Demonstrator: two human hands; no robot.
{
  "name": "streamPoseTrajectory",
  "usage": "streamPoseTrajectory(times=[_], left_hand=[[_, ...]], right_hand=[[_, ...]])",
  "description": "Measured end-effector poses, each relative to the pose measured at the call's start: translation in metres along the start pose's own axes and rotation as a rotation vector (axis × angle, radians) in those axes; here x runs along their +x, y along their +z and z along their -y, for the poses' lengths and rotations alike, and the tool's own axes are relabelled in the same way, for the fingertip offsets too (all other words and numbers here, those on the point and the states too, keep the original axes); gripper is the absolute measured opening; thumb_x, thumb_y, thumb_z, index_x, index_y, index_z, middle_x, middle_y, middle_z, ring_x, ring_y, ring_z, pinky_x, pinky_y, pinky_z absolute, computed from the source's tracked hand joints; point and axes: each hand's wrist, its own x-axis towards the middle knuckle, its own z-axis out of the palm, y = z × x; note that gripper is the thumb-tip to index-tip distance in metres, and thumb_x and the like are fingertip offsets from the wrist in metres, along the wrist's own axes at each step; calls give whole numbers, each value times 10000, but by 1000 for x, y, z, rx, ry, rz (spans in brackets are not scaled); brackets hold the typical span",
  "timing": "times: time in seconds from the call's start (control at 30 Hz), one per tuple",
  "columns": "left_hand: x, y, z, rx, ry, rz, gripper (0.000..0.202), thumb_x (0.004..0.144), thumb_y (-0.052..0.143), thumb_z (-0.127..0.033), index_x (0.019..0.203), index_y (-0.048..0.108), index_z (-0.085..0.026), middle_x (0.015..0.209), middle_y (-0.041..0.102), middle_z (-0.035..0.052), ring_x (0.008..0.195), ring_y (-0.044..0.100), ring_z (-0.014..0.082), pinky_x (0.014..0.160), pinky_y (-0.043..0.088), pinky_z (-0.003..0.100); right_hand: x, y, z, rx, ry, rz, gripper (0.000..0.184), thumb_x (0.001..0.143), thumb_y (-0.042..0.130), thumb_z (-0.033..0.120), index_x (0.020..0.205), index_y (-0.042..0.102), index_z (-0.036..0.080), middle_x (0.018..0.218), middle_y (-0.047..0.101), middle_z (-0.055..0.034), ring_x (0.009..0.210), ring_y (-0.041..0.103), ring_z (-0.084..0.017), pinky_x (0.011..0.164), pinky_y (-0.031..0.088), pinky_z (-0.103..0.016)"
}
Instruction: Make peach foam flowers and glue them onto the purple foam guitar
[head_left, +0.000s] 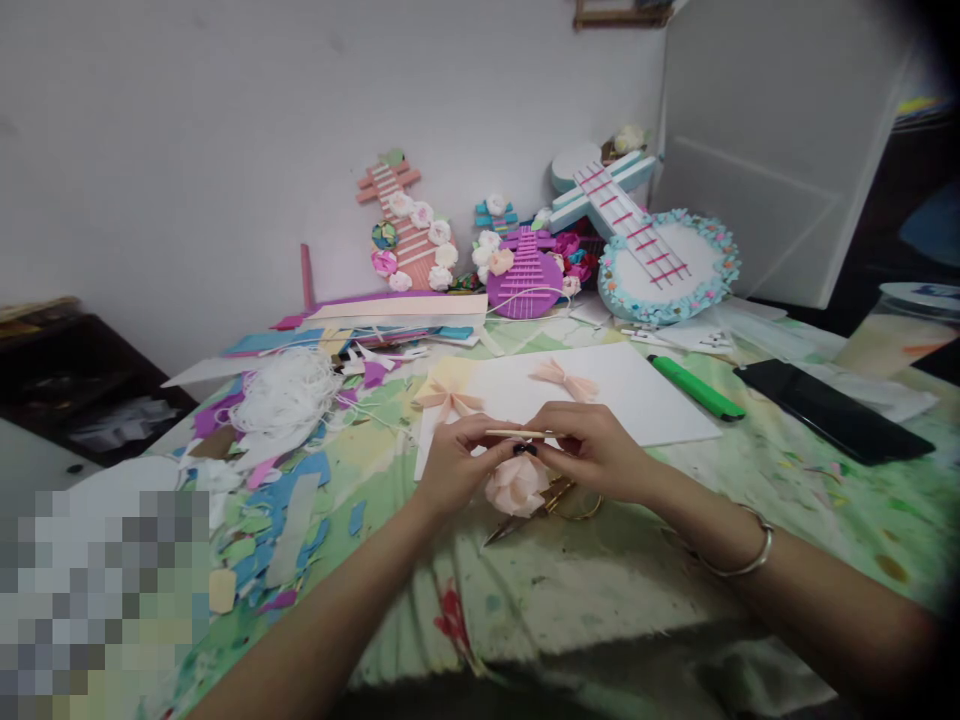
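While both hands meet over the front of the table, the left hand (466, 460) and the right hand (592, 447) are each closed in a pinch, thumbs against fingers, on a thin pale stick (517, 434) that lies level across the gap between them. Peach paper flower (517, 488) directly below the thumbs, petals cupped; cannot tell whether the fingers also grip it. Scissors (574, 505) with gold-coloured handles partly behind the flower, blade tip pointing left on the green patterned tablecloth (637, 580). Silver bangle (766, 545) on the right wrist. Beyond the hands, a white sheet (645, 405) bearing two gathered peach paper pieces: one fanned bow (566, 380) near the middle of the sheet, another gathered piece (450, 400) at its left edge, close to the left hand. Right of the sheet, a green pen-shaped tool (696, 388) overlapping its edge, then a black phone (836, 410) and a lidded plastic cup (896, 335). Left side: tangled white string (289, 395) above scattered coloured paper scraps (300, 530). Along the wall, three lute-shaped models: pink (416, 245), purple (525, 285), and white-and-blue (667, 255), all trimmed with paper flowers or petals.
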Motion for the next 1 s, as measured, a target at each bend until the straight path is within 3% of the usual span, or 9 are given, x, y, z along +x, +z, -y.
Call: streamPoseTrajectory(times=[0.17, 0.4, 0.6, 0.73, 0.83, 1.0], left_hand=[[0, 1, 1, -7, -50, 2, 181, 717, 696, -261, 868, 753, -179, 826, 736, 83, 760, 659, 180, 681, 523, 268], [3, 1, 0, -119, -139, -123, 187, 638, 747, -308, 706, 717, -136, 668, 699, 37, 593, 604, 121, 568, 486, 223], [4, -1, -2, -125, -154, -138, 185, 613, 758, -294, 686, 701, -133, 651, 683, 25, 600, 595, 118, 584, 475, 222], [3, 1, -3, -131, -166, -107, 146, 614, 745, -253, 685, 701, -133, 672, 694, 32, 617, 608, 123, 604, 483, 225], [3, 2, -3, -126, -167, -86, 132, 620, 726, -228, 705, 702, -131, 684, 697, 35, 614, 611, 124, 601, 479, 226], [2, 3, -1, -122, -162, -60, 131, 626, 721, -218, 715, 692, -127, 685, 693, 38, 615, 610, 128, 587, 469, 224]], right_hand=[[0, 0, 0, 28, 32, -17, 153, 819, 530, 167, 908, 655, 156, 729, 608, -22, 578, 461, -80, 505, 326, -188], [2, -11, -7, -100, 84, -64, 290, 920, 441, 322, 951, 690, 176, 683, 639, -15, 612, 520, -96, 575, 348, -211], [-1, -10, -13, -176, 32, 26, 228, 877, 502, 226, 989, 696, 186, 729, 656, -37, 667, 583, -115, 614, 393, -219], [-3, -5, -13, -156, 27, 26, 286, 847, 480, 123, 1043, 675, 194, 833, 710, -41, 738, 633, -124, 665, 436, -222], [-4, -3, -11, -155, 36, 7, 321, 838, 473, 113, 1084, 657, 208, 909, 723, -41, 759, 650, -125, 671, 455, -220], [-4, -5, -7, -158, 55, 14, 348, 853, 471, 135, 1159, 622, 202, 874, 724, -45, 721, 645, -117, 647, 450, -208]])
